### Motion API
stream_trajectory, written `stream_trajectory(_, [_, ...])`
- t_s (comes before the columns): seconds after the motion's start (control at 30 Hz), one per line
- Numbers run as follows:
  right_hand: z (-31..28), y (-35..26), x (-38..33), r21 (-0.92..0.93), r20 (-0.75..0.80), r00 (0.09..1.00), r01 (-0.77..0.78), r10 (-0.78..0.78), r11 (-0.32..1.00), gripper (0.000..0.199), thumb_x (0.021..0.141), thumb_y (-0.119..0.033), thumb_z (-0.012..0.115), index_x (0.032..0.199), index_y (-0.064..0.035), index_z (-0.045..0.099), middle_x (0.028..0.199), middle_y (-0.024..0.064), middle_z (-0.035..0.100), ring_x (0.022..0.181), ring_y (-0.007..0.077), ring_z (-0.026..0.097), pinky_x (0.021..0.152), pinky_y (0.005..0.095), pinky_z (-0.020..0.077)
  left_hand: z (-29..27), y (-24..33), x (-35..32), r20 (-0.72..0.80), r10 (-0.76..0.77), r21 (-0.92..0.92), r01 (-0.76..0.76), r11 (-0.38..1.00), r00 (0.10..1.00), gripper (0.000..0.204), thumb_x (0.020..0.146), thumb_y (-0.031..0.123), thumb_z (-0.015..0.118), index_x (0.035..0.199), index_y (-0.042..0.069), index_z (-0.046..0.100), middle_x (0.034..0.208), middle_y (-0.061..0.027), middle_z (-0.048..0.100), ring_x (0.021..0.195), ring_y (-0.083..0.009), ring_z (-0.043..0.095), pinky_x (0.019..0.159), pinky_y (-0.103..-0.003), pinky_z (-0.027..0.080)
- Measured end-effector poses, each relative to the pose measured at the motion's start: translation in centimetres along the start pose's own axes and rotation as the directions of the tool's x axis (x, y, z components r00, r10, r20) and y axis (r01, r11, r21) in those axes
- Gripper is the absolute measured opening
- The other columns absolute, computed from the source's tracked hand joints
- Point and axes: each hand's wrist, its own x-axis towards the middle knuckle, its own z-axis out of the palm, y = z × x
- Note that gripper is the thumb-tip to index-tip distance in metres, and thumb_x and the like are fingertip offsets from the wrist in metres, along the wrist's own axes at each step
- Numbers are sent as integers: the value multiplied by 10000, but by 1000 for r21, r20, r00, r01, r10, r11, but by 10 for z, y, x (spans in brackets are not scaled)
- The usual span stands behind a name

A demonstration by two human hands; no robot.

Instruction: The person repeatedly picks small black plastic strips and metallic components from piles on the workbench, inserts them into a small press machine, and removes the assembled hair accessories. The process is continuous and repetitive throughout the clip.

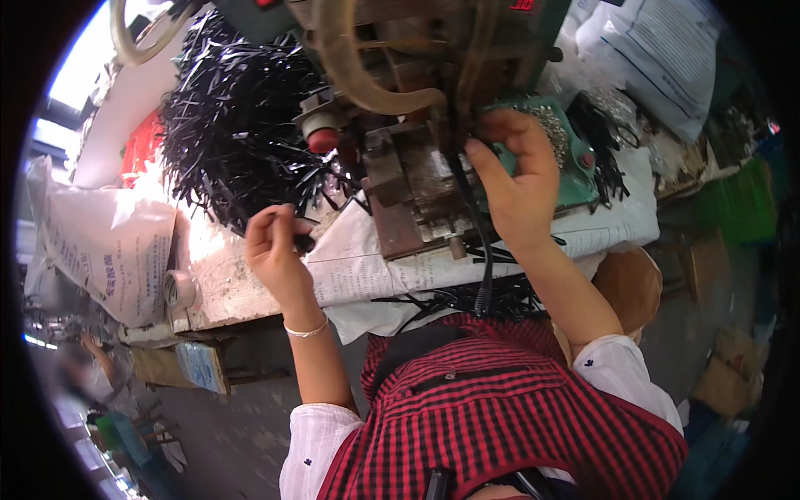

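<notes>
My left hand [277, 250] is held over the table's left part with curled fingers around a small black piece [305, 243], whose full shape is hidden. At the metal press-like machine [400, 171], my right hand [523, 179] has thumb and fingertips together at the upper part of a long black strap [468, 196]. That strap hangs down over the machine's front edge toward my lap, and its lower end looks ridged. The upper end disappears among the machine's parts. Behind my right hand sits a green tray [575, 190] of small metal pieces.
A large heap of black strips [242, 117] lies left of the machine, near its red button [322, 140]. More black strips [450, 298] rest across my lap. White sacks [112, 242] and a tape roll [178, 288] are at the left. Curved hoses [342, 71] hang above.
</notes>
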Motion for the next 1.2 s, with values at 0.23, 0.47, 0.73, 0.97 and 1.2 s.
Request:
stream_trajectory(0.23, [13, -36, 3, 313, 57, 980, -201, 193, 928, 418, 890, 18, 699, 1278, 2, 546, 1159, 90, 690, 1025, 132, 665, 917, 278, 507, 65, 106, -14, 165, 610, 118, -630, 768, 775, 266, 1048, 94, 502, 1091, -84, 694, 1012, -173, 742, 917, -259, 684, 872, -366, 536])
stream_trajectory(0.47, [-33, -37, 15, 2, 269, 957, -117, 112, 993, 567, 858, 24, 621, 1415, -32, 533, 1305, 108, 664, 1187, 222, 644, 1033, 332, 482, 107, 81, -44, 693, 658, 49, -931, 363, 293, 324, 787, 69, 759, 1104, 2, 744, 1127, -121, 721, 766, -198, 649, 668, -321, 528])
stream_trajectory(0.73, [-139, 79, 13, -236, -209, 973, -147, 97, 961, 374, 876, -12, 647, 1246, -70, 668, 1120, 76, 708, 1001, 175, 657, 891, 308, 503, 121, 64, -40, 648, 716, 3, -942, 337, 258, 341, 770, 71, 784, 1105, 37, 734, 1081, -116, 748, 654, -164, 637, 536, -274, 494])
stream_trajectory(0.97, [-124, 38, -14, -851, 124, 991, 83, 45, 518, 164, 784, -89, 775, 922, -38, 704, 919, 127, 664, 938, 331, 630, 883, 402, 500, 121, 60, -43, 621, 720, 11, -922, 387, 310, 326, 768, 46, 801, 1090, 48, 749, 1115, -124, 759, 652, -159, 641, 540, -268, 491])
stream_trajectory(1.2, [-114, 54, -12, -883, 125, 992, 104, 15, 458, 102, 821, -109, 748, 898, -56, 707, 923, 120, 690, 937, 344, 650, 843, 449, 510, 77, 44, -92, 569, 592, 92, -760, 644, 570, 501, 739, 20, 803, 1229, 27, 699, 1304, -200, 694, 767, -220, 689, 637, -310, 541])
